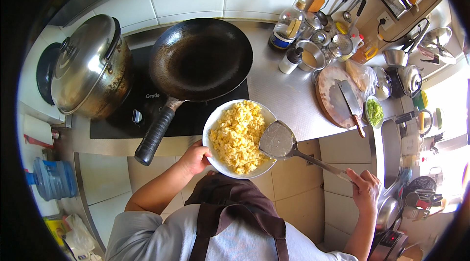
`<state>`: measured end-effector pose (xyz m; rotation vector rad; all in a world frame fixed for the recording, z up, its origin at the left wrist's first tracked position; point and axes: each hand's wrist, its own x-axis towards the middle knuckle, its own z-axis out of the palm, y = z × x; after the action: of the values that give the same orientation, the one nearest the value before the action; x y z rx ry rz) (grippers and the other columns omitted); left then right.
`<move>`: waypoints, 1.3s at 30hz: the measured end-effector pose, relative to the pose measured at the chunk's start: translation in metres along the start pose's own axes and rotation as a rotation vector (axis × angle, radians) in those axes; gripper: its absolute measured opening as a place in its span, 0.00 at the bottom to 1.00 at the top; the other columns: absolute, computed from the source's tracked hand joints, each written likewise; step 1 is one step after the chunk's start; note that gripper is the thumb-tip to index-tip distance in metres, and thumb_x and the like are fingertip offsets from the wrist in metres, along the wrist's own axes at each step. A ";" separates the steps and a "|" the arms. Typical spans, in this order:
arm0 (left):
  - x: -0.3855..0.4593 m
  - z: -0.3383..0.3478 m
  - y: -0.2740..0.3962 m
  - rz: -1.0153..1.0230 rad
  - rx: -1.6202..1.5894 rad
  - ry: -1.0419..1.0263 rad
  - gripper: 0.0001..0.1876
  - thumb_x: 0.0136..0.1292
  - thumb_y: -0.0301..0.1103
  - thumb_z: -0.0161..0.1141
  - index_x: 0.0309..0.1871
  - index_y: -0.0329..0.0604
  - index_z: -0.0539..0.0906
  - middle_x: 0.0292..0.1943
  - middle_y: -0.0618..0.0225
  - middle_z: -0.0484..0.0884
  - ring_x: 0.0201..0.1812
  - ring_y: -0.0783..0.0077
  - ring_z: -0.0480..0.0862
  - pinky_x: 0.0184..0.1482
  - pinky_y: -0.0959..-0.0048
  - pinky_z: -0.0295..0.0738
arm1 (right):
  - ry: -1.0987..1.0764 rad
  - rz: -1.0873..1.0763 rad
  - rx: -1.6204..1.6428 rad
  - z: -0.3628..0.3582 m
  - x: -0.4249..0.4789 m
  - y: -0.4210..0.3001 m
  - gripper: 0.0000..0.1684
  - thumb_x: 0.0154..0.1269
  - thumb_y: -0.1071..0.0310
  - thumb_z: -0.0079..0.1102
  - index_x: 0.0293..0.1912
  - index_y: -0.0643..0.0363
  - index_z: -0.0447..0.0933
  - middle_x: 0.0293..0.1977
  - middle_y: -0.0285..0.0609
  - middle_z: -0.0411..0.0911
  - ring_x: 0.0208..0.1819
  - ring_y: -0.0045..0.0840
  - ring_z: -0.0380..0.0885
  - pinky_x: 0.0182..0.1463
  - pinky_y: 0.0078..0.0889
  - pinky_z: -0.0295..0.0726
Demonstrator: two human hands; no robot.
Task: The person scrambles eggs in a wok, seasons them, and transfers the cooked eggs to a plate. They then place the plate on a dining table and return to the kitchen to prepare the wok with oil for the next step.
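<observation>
My left hand [198,157] grips the rim of a white bowl [209,128], which I hold in front of my apron near the counter's front edge. Yellow egg fried rice [238,138] is heaped inside it. The handle of a metal wok spatula [279,139] is in my right hand [365,187]. Its broad blade lies over the bowl's right side, against or just above the rice; which one I cannot tell. Beyond the bowl, a dark wok [202,59] sits on the black cooktop [110,128], its wrapped handle [156,136] pointing towards me. No food shows in the wok.
A large lidded steel pot [84,66] stands left of the wok. On the right, a cleaver [350,101] rests on a round chopping board [326,88], beside a dish of chopped greens [374,111]. A plastic bottle [288,26], a soy-coloured pan [310,55] and several utensils crowd the back corner.
</observation>
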<state>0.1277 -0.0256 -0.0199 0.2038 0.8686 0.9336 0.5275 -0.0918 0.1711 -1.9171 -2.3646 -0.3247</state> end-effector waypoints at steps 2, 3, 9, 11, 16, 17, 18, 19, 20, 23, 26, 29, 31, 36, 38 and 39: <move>-0.004 -0.004 0.000 0.009 -0.020 -0.006 0.27 0.37 0.20 0.44 0.49 0.34 0.67 0.43 0.57 0.72 0.45 0.60 0.73 0.45 0.61 0.72 | 0.009 -0.008 -0.008 -0.002 0.003 -0.002 0.23 0.35 0.78 0.58 0.34 0.40 0.79 0.14 0.33 0.60 0.17 0.25 0.66 0.22 0.29 0.66; -0.006 -0.006 0.001 0.011 -0.028 -0.003 0.27 0.37 0.20 0.44 0.49 0.34 0.67 0.43 0.57 0.72 0.45 0.60 0.73 0.45 0.61 0.72 | 0.014 -0.014 -0.011 -0.002 0.005 -0.004 0.23 0.35 0.78 0.58 0.34 0.40 0.79 0.14 0.33 0.60 0.17 0.25 0.66 0.23 0.29 0.66; -0.019 -0.019 0.003 0.037 -0.045 0.048 0.31 0.34 0.21 0.44 0.51 0.32 0.66 0.45 0.56 0.72 0.48 0.59 0.72 0.51 0.64 0.68 | 0.033 0.023 0.012 0.000 0.015 -0.003 0.24 0.35 0.79 0.59 0.35 0.42 0.79 0.14 0.34 0.61 0.17 0.26 0.66 0.23 0.28 0.67; -0.024 -0.022 0.003 0.068 -0.054 0.062 0.30 0.34 0.21 0.44 0.51 0.32 0.67 0.45 0.56 0.72 0.49 0.59 0.72 0.51 0.63 0.67 | 0.040 0.047 0.077 0.003 0.019 -0.006 0.23 0.35 0.79 0.60 0.35 0.44 0.79 0.15 0.35 0.63 0.17 0.26 0.67 0.23 0.27 0.68; -0.029 -0.031 -0.002 0.122 -0.065 0.056 0.29 0.37 0.21 0.44 0.51 0.32 0.66 0.44 0.57 0.72 0.46 0.60 0.73 0.47 0.62 0.70 | 0.008 0.096 0.387 0.025 0.021 0.004 0.22 0.38 0.82 0.58 0.37 0.51 0.79 0.17 0.36 0.68 0.18 0.23 0.69 0.24 0.22 0.68; -0.031 -0.034 -0.003 0.143 -0.064 0.055 0.29 0.38 0.21 0.44 0.51 0.32 0.66 0.43 0.57 0.72 0.44 0.60 0.73 0.44 0.62 0.72 | -0.001 0.116 0.456 0.026 0.025 0.000 0.21 0.39 0.82 0.57 0.38 0.53 0.79 0.17 0.37 0.68 0.18 0.21 0.69 0.24 0.21 0.68; -0.034 -0.036 -0.005 0.153 -0.074 0.063 0.29 0.38 0.21 0.44 0.51 0.32 0.65 0.43 0.57 0.72 0.45 0.59 0.73 0.45 0.61 0.72 | -0.012 0.142 0.524 0.027 0.028 -0.003 0.21 0.40 0.83 0.56 0.38 0.55 0.78 0.17 0.37 0.68 0.18 0.20 0.68 0.24 0.19 0.67; -0.037 -0.040 -0.006 0.164 -0.084 0.071 0.29 0.38 0.21 0.44 0.51 0.32 0.65 0.44 0.57 0.72 0.46 0.59 0.73 0.46 0.60 0.71 | -0.028 0.153 0.565 0.030 0.030 -0.006 0.21 0.40 0.83 0.56 0.39 0.55 0.78 0.17 0.37 0.68 0.18 0.19 0.68 0.24 0.19 0.67; -0.042 -0.044 -0.007 0.177 -0.092 0.083 0.29 0.37 0.20 0.44 0.52 0.32 0.65 0.44 0.57 0.72 0.46 0.59 0.73 0.47 0.60 0.71 | -0.043 0.162 0.612 0.035 0.034 -0.008 0.21 0.41 0.83 0.56 0.39 0.56 0.78 0.17 0.37 0.67 0.18 0.18 0.67 0.23 0.18 0.66; -0.059 -0.064 -0.016 0.212 -0.128 0.104 0.30 0.37 0.20 0.43 0.52 0.33 0.65 0.46 0.56 0.71 0.48 0.57 0.72 0.49 0.58 0.69 | -0.052 0.168 0.709 0.051 0.056 -0.022 0.21 0.44 0.80 0.56 0.42 0.55 0.76 0.17 0.36 0.67 0.18 0.17 0.64 0.24 0.19 0.65; -0.080 -0.076 -0.023 0.213 -0.167 0.218 0.32 0.36 0.19 0.43 0.53 0.34 0.64 0.48 0.55 0.69 0.50 0.55 0.70 0.50 0.54 0.67 | -0.087 0.160 0.667 0.053 0.098 -0.045 0.19 0.45 0.77 0.57 0.42 0.55 0.76 0.18 0.38 0.67 0.19 0.20 0.66 0.25 0.21 0.66; -0.105 -0.082 -0.034 0.260 -0.207 0.300 0.32 0.34 0.20 0.44 0.53 0.34 0.65 0.48 0.56 0.70 0.50 0.54 0.70 0.51 0.53 0.66 | -0.035 0.019 0.531 0.052 0.149 -0.077 0.19 0.46 0.71 0.59 0.42 0.50 0.74 0.22 0.43 0.72 0.24 0.35 0.73 0.29 0.34 0.71; -0.127 -0.081 -0.047 0.321 -0.254 0.374 0.33 0.31 0.22 0.45 0.51 0.33 0.66 0.47 0.55 0.71 0.51 0.55 0.70 0.53 0.55 0.64 | -0.048 -0.132 0.315 0.054 0.184 -0.099 0.17 0.47 0.68 0.58 0.41 0.48 0.73 0.24 0.43 0.73 0.27 0.38 0.74 0.33 0.37 0.72; -0.174 -0.067 -0.081 0.449 -0.367 0.568 0.26 0.38 0.18 0.44 0.48 0.35 0.68 0.43 0.59 0.74 0.44 0.57 0.75 0.44 0.56 0.72 | -0.107 -0.264 0.118 0.084 0.254 -0.125 0.18 0.47 0.66 0.55 0.43 0.47 0.74 0.34 0.46 0.76 0.37 0.39 0.75 0.40 0.38 0.73; -0.194 -0.068 -0.104 0.530 -0.473 0.614 0.26 0.38 0.18 0.44 0.48 0.35 0.68 0.43 0.58 0.74 0.44 0.57 0.75 0.44 0.56 0.72 | -0.110 -0.347 0.120 0.094 0.268 -0.134 0.19 0.47 0.66 0.54 0.44 0.49 0.74 0.36 0.47 0.76 0.39 0.39 0.74 0.42 0.38 0.73; -0.203 -0.068 -0.117 0.577 -0.525 0.639 0.26 0.38 0.18 0.44 0.48 0.34 0.68 0.43 0.57 0.74 0.44 0.57 0.75 0.44 0.57 0.72 | -0.109 -0.391 0.137 0.096 0.272 -0.137 0.19 0.47 0.66 0.54 0.44 0.50 0.74 0.37 0.47 0.76 0.40 0.40 0.74 0.44 0.39 0.72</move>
<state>0.0909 -0.2662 -0.0088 -0.3393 1.1305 1.7878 0.3423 0.1627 0.1148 -1.4427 -2.7459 -0.0778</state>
